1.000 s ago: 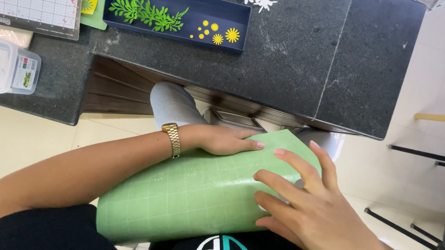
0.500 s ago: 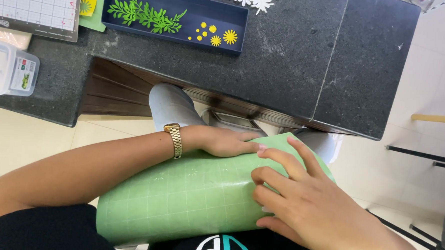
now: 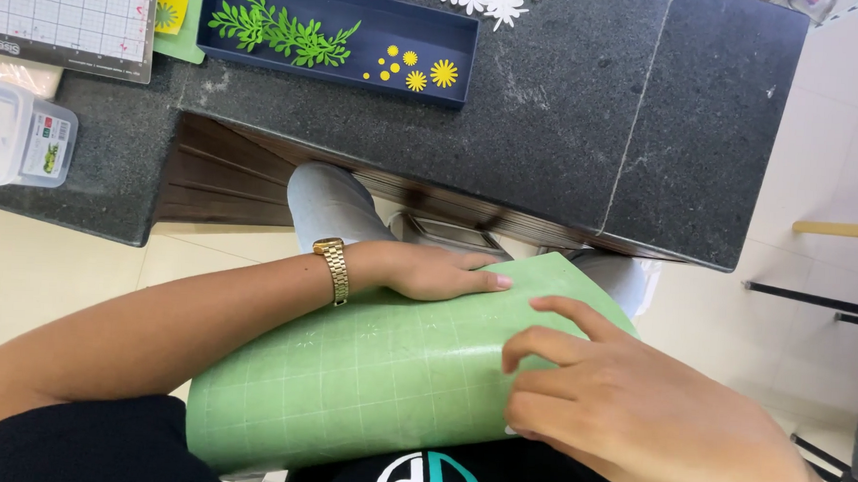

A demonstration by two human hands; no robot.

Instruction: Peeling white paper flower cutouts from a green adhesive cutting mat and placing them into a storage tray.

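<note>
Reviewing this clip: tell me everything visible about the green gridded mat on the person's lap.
The green mat is a light green flexible sheet printed with a pale square grid, faint flower-shaped marks near its upper part. It lies bowed over the person's lap, below the dark stone counter's edge. The left hand lies flat on its upper edge; the right hand rests on its right side, fingers curled. Its lower edge meets the black shirt.

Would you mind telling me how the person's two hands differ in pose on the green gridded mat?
The left hand lies flat, palm down, along the far edge of the green gridded cutting mat; the right hand has curled fingers, with the fingertips pressing the mat's surface. The left wrist wears a gold wristwatch; the right wrist is bare as far as it shows. Both touch the mat on the lap.
</note>
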